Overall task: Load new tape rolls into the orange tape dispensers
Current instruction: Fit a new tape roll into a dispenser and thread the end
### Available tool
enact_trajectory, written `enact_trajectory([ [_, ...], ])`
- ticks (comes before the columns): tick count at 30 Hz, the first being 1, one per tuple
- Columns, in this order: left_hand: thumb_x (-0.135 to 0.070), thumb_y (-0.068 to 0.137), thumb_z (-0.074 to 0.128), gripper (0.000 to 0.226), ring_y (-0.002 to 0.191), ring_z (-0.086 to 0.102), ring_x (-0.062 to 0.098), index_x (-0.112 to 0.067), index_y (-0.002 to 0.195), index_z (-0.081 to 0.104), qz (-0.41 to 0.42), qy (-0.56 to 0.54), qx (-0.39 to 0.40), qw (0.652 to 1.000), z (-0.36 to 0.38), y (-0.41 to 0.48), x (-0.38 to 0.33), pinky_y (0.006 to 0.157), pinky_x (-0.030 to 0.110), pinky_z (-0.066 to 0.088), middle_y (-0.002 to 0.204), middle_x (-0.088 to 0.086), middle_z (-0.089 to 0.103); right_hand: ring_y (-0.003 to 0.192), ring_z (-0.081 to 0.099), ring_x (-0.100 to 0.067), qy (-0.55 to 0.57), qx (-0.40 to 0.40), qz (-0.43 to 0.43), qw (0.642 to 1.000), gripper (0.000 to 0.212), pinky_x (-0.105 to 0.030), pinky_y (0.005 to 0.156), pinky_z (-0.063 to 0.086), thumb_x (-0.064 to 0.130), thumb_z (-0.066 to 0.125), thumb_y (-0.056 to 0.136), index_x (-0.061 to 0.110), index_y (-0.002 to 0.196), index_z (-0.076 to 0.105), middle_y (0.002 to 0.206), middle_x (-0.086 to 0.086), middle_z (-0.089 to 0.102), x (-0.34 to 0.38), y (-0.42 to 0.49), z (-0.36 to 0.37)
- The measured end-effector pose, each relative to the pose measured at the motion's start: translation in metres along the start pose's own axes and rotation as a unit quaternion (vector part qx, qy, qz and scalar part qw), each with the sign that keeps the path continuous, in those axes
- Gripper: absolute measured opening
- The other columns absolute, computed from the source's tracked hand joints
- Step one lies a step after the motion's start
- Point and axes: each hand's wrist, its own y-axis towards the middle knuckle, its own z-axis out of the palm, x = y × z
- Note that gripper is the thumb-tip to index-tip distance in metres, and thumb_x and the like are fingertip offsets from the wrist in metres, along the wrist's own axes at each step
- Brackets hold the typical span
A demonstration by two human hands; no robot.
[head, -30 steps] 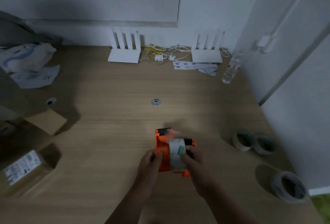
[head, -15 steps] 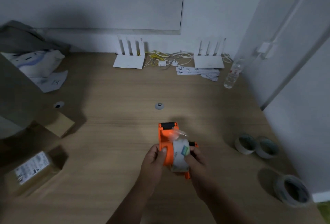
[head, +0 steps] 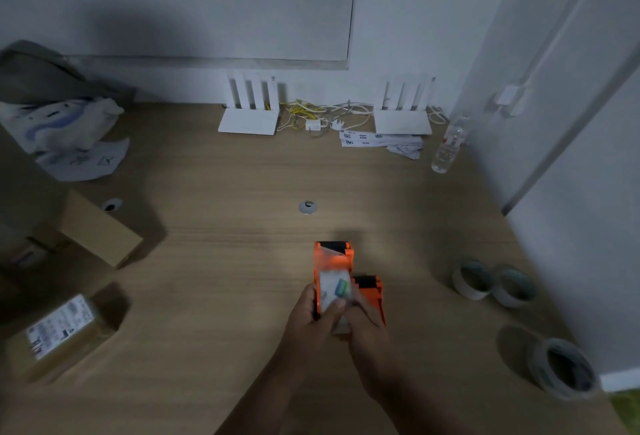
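An orange tape dispenser (head: 333, 258) is held over the wooden table, its black front end pointing away from me. A clear tape roll (head: 335, 289) with a green label sits in it. My left hand (head: 317, 317) grips the dispenser's left side, thumb on the roll. My right hand (head: 363, 322) holds the roll's right side. A second orange dispenser (head: 371, 291) lies just to the right, partly hidden by my right hand. Two tape rolls (head: 472, 280) (head: 512, 285) lie at the right, and a larger roll (head: 562, 367) lies nearer the table's front right corner.
Cardboard boxes (head: 100, 228) (head: 60, 332) lie at the left. Two white routers (head: 251, 109) (head: 403, 110) with cables stand at the back wall, a plastic bottle (head: 448, 147) at the back right. A cable grommet (head: 307, 207) sits mid-table. White wall panels close off the right.
The dispenser with the roll has shifted forward, so the second dispenser beside it shows more. My left thumb has come onto the roll. The view has tilted slightly.
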Motion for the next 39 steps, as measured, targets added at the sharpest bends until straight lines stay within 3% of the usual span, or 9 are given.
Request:
enact_trajectory([
  [5, -0.010, 0.089, 0.064, 0.026, 0.095, 0.071, 0.012, -0.019, 0.113, 0.061, -0.016, 0.000, 0.007, 1.000, -0.006, 0.002, 0.000, 0.075, 0.022, 0.055, 0.108, 0.006, 0.073, 0.110, 0.067, -0.011, -0.032, -0.011, 0.001, 0.999, 0.032, -0.036, 0.097, 0.052, 0.016, 0.042, 0.101, 0.027, 0.119, 0.067, 0.119, 0.004, 0.071, -0.001, 0.000, -0.002],
  [10, -0.013, 0.090, 0.063, 0.021, 0.088, 0.071, 0.007, -0.021, 0.110, 0.062, -0.004, 0.005, -0.002, 1.000, -0.007, -0.001, -0.005, 0.070, 0.019, 0.054, 0.102, 0.002, 0.073, 0.082, 0.069, -0.003, -0.195, -0.095, -0.085, 0.972, 0.020, -0.038, 0.077, 0.059, 0.019, 0.054, 0.091, 0.032, 0.090, 0.069, 0.087, 0.007, 0.073, 0.025, 0.020, -0.011],
  [15, -0.020, 0.088, 0.063, 0.019, 0.082, 0.068, 0.007, -0.021, 0.107, 0.061, 0.018, 0.024, -0.001, 1.000, -0.009, -0.008, -0.009, 0.068, 0.018, 0.051, 0.095, 0.002, 0.072, 0.103, 0.062, -0.006, -0.349, -0.052, -0.133, 0.926, 0.046, -0.027, 0.093, 0.050, 0.017, 0.064, 0.084, 0.025, 0.128, 0.058, 0.116, 0.008, 0.065, 0.054, 0.044, -0.010],
  [17, -0.019, 0.090, 0.062, 0.018, 0.082, 0.067, 0.007, -0.022, 0.107, 0.061, 0.019, 0.028, 0.001, 0.999, -0.009, -0.010, -0.009, 0.070, 0.019, 0.052, 0.096, 0.005, 0.072, 0.097, 0.062, -0.010, -0.389, -0.030, -0.145, 0.909, 0.044, -0.026, 0.090, 0.050, 0.014, 0.066, 0.083, 0.020, 0.127, 0.060, 0.112, 0.002, 0.066, 0.063, 0.055, -0.005],
  [21, -0.027, 0.084, 0.061, 0.026, 0.083, 0.070, 0.016, -0.019, 0.109, 0.060, 0.005, 0.022, 0.011, 1.000, -0.006, -0.017, -0.006, 0.072, 0.030, 0.056, 0.098, 0.010, 0.072, 0.078, 0.069, -0.008, -0.412, -0.024, -0.210, 0.886, 0.008, -0.034, 0.079, 0.056, 0.014, 0.069, 0.081, 0.017, 0.086, 0.075, 0.085, 0.004, 0.076, 0.072, 0.071, 0.004],
  [23, -0.029, 0.084, 0.062, 0.026, 0.084, 0.070, 0.019, -0.021, 0.108, 0.060, -0.005, 0.016, 0.001, 1.000, -0.005, -0.020, -0.003, 0.072, 0.033, 0.058, 0.099, 0.010, 0.072, 0.070, 0.068, -0.005, -0.415, -0.019, -0.212, 0.885, 0.011, -0.033, 0.072, 0.056, 0.022, 0.069, 0.083, 0.014, 0.078, 0.074, 0.075, 0.005, 0.075, 0.079, 0.077, 0.004],
  [27, -0.012, 0.084, 0.069, 0.030, 0.084, 0.071, 0.013, -0.019, 0.109, 0.055, -0.020, 0.027, 0.022, 0.999, -0.009, -0.025, -0.003, 0.068, 0.028, 0.059, 0.100, 0.007, 0.070, 0.062, 0.061, 0.000, -0.425, 0.009, -0.192, 0.885, 0.020, -0.023, 0.064, 0.049, 0.029, 0.069, 0.085, 0.012, 0.079, 0.076, 0.068, 0.011, 0.067, 0.093, 0.079, 0.006],
  [33, 0.006, 0.077, 0.072, 0.039, 0.079, 0.071, 0.007, -0.013, 0.107, 0.057, 0.007, 0.015, 0.017, 1.000, -0.011, -0.028, -0.012, 0.063, 0.020, 0.056, 0.088, -0.003, 0.075, 0.068, 0.068, -0.021, -0.401, 0.003, -0.170, 0.900, 0.022, -0.042, 0.070, 0.056, 0.031, 0.071, 0.083, 0.010, 0.074, 0.074, 0.068, -0.005, 0.072, 0.100, 0.085, 0.007],
  [39, -0.017, 0.077, 0.077, 0.029, 0.079, 0.071, 0.016, -0.019, 0.102, 0.063, 0.006, 0.036, -0.047, 0.998, -0.008, -0.019, -0.006, 0.062, 0.025, 0.056, 0.088, 0.003, 0.073, 0.057, 0.066, -0.008, -0.357, -0.024, -0.170, 0.918, 0.017, -0.041, 0.070, 0.060, 0.029, 0.074, 0.078, 0.014, 0.071, 0.075, 0.064, -0.002, 0.073, 0.118, 0.092, 0.007],
])
